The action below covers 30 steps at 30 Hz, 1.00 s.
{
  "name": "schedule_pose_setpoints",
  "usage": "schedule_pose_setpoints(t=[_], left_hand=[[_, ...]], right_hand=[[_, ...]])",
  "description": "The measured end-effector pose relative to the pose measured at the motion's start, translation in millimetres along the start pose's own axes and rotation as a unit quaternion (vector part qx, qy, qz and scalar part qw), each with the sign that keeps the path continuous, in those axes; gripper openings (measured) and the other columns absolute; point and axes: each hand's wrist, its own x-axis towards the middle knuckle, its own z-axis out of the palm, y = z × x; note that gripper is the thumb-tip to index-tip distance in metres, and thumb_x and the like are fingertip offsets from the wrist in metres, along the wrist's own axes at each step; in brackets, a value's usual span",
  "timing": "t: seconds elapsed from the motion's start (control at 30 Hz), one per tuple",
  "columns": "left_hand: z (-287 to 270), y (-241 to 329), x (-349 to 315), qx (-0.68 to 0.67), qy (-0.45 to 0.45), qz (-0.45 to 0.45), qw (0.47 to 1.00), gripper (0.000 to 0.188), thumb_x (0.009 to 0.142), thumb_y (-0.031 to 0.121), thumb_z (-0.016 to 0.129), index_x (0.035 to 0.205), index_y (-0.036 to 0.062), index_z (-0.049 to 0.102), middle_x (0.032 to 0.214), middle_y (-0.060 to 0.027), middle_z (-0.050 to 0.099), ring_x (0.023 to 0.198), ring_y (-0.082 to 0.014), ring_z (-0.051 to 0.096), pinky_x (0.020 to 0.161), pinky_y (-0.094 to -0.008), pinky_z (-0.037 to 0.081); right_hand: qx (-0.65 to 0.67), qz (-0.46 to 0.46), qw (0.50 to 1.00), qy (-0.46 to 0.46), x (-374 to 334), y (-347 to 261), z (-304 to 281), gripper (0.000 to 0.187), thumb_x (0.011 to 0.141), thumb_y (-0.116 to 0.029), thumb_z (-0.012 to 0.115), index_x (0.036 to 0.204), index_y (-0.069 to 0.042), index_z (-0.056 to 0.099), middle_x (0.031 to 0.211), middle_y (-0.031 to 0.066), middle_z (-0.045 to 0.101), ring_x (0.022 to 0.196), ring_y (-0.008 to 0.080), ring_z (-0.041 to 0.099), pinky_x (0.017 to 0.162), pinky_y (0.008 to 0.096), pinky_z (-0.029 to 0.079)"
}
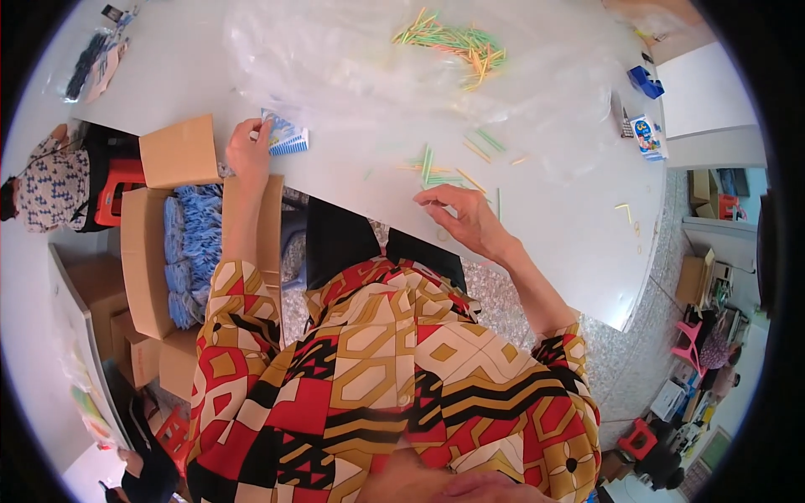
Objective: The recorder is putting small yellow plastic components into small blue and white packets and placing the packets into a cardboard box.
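Observation:
My left hand [249,151] is at the table's near left edge, its fingers closed on the upper corner of a small blue-and-white printed packet [289,142] lying on the table. My right hand [465,220] rests over the near table edge, thumb apart from the bent fingers, with nothing visible in it. Just beyond its fingertips lie several thin green and orange straw-like sticks [428,163]. Farther off, a heap of the same kind of sticks [453,42] sits on clear plastic sheeting [335,67].
An open cardboard box [147,260] filled with bundled blue items [197,235] stands left of my lap. At the table's right are a blue tape dispenser [646,82] and a blue-and-white printed pack [647,138]. Other people sit at far left, lower left and right.

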Motion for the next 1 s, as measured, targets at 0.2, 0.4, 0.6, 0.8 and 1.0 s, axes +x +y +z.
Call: schedule_pose_setpoints(t=[0.2, 0.4, 0.6, 0.8, 1.0], left_hand=[[-19, -32, 10, -0.068, 0.058, -0.058, 0.994, 0.021, 0.081, 0.023, 0.071, 0.079, 0.0023, 0.066, 0.066, -0.0062, 0.061, 0.055, -0.0162, 0.055, 0.053, -0.0301, 0.044], [-62, 33, -22, -0.357, 0.04, -0.174, 0.917, 0.015, 0.086, 0.014, 0.068, 0.075, 0.0044, 0.065, 0.061, 0.0069, 0.051, 0.056, -0.0011, 0.041, 0.049, -0.0189, 0.031], [-62, 128, -68, -0.464, -0.159, -0.132, 0.861, 0.011, 0.085, 0.004, 0.066, 0.075, 0.0044, 0.062, 0.067, 0.008, 0.05, 0.062, -0.0003, 0.042, 0.054, -0.0172, 0.031], [-50, 152, -77, -0.492, -0.275, -0.041, 0.825, 0.009, 0.085, 0.004, 0.065, 0.079, -0.0013, 0.062, 0.075, 0.0, 0.059, 0.067, -0.0038, 0.052, 0.062, -0.0192, 0.042], [-43, 164, -83, -0.498, -0.368, -0.073, 0.782, 0.015, 0.087, 0.009, 0.063, 0.097, -0.0014, 0.068, 0.088, -0.003, 0.067, 0.076, -0.0044, 0.057, 0.067, -0.0202, 0.046]], right_hand=[[-0.028, 0.01, 0.999, -0.03, 3, -4, -1, 0.019, 0.088, -0.003, 0.058, 0.106, -0.005, 0.064, 0.095, 0.0086, 0.066, 0.084, 0.0178, 0.062, 0.07, 0.0302, 0.05], [-0.011, 0.017, 1.0, 0.015, 23, -16, -11, 0.023, 0.088, -0.005, 0.058, 0.11, -0.003, 0.062, 0.1, 0.0066, 0.066, 0.084, 0.0143, 0.061, 0.075, 0.0288, 0.051], [0.146, -0.046, 0.986, 0.068, 52, -55, -14, 0.025, 0.089, -0.009, 0.058, 0.113, -0.002, 0.06, 0.096, 0.0022, 0.063, 0.083, 0.0083, 0.058, 0.081, 0.0258, 0.048], [0.125, -0.022, 0.992, -0.01, 53, -54, -25, 0.011, 0.087, -0.012, 0.062, 0.09, -0.001, 0.066, 0.079, -0.0011, 0.063, 0.076, 0.0045, 0.054, 0.071, 0.0223, 0.044], [0.099, -0.009, 0.995, 0.016, 42, -49, -26, 0.011, 0.086, -0.011, 0.064, 0.086, -0.001, 0.066, 0.077, -0.0001, 0.063, 0.074, 0.0063, 0.054, 0.071, 0.0231, 0.044]])
